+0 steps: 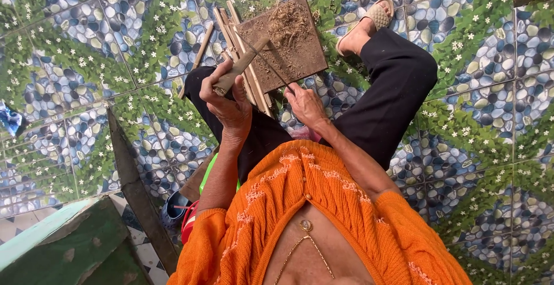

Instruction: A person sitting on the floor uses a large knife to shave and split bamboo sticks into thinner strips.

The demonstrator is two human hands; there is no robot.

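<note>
Left hand (229,101) raised gripping knife handle (241,65), right hand (304,103) pinching thin strip (271,65)

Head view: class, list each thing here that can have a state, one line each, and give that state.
Left hand: closed round a knife handle.
Knife: held, tilted over the board.
Right hand: pinching a thin strip.
Strip: slanted, its far end under the knife.
Board: flat on the floor, strewn with shavings.
Sticks: loose pile beside the board.
</note>
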